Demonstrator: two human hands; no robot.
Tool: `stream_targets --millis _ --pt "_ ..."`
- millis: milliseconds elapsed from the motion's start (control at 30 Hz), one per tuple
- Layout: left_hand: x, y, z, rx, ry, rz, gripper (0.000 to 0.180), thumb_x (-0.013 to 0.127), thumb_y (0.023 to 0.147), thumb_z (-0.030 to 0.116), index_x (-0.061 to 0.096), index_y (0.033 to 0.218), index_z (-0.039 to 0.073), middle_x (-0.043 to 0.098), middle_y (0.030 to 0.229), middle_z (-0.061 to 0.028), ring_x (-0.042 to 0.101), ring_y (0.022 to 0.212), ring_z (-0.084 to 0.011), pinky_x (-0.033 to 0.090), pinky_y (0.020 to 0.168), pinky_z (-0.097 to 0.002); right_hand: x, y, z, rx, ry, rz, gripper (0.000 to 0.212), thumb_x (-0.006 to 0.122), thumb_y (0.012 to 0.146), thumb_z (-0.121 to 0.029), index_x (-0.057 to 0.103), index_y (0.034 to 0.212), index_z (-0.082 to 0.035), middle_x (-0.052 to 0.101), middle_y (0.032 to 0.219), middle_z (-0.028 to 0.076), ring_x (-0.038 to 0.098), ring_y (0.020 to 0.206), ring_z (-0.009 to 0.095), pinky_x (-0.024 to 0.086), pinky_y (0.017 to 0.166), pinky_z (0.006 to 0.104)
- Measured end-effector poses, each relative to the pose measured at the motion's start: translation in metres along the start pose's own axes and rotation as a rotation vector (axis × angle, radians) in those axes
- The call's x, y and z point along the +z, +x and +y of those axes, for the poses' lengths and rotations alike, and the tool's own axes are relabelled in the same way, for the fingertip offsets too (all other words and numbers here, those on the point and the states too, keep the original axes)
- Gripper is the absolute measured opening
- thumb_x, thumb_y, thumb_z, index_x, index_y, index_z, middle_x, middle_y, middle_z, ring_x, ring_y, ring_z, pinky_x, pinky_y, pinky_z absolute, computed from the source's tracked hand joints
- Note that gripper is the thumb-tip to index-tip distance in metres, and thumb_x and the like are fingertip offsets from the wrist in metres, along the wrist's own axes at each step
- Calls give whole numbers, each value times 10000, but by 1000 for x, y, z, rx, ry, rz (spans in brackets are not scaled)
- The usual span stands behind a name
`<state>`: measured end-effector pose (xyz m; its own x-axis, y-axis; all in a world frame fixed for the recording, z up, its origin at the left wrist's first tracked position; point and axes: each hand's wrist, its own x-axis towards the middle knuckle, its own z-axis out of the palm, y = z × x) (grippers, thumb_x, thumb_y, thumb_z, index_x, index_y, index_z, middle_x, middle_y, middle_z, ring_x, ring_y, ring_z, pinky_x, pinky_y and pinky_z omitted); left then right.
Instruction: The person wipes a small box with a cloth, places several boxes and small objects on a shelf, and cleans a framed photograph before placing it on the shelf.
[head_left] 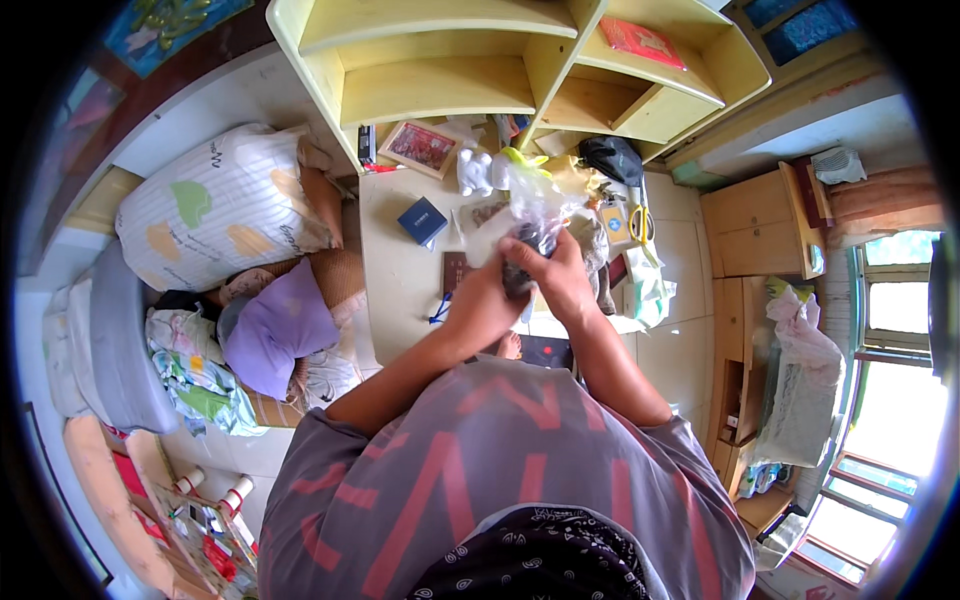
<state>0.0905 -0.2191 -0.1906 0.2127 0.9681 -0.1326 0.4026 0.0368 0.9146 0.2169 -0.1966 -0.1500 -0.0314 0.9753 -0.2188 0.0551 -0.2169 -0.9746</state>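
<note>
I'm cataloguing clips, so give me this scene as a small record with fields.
Left hand: holding a clear plastic bag with dark contents
Right hand: holding the same bag
Left of bag: dark blue square box on the pale desk
Far end of desk: pale yellow wooden shelf unit
On shelf unit: flat red rectangular item

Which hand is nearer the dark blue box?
Left: in view, the left hand is to the lower right of the dark blue box; the right hand is farther right.
</note>
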Motion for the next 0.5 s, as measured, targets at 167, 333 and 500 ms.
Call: stream_targets --millis 167,333,500 --pt "-22 -1 -6 -183 -569 -590 334 651 791 198 547 1017 -26 627 761 -115 618 644 -194 484 616 -319 0 5 -1 104 498 -53 228 648 773 -111 572 960 -5 586 811 48 580 735 143 473 682 275" --pt "-23 -2 -6 -351 -1400 -1258 203 643 817 173 521 899 33 525 624 -42 522 524 -123 426 508 -240 -6 14 13 164 768 -292 345 655 748 -248 532 979 -24 499 739 43 536 662 178 488 664 322" --pt "-25 16 -20 -88 -131 -532 212 629 810 165 531 916 9 632 744 -151 635 678 -297 483 603 -410 -20 30 15 108 300 -18 92 629 821 -123 562 831 -60 569 715 20 534 635 111 436 616 247"
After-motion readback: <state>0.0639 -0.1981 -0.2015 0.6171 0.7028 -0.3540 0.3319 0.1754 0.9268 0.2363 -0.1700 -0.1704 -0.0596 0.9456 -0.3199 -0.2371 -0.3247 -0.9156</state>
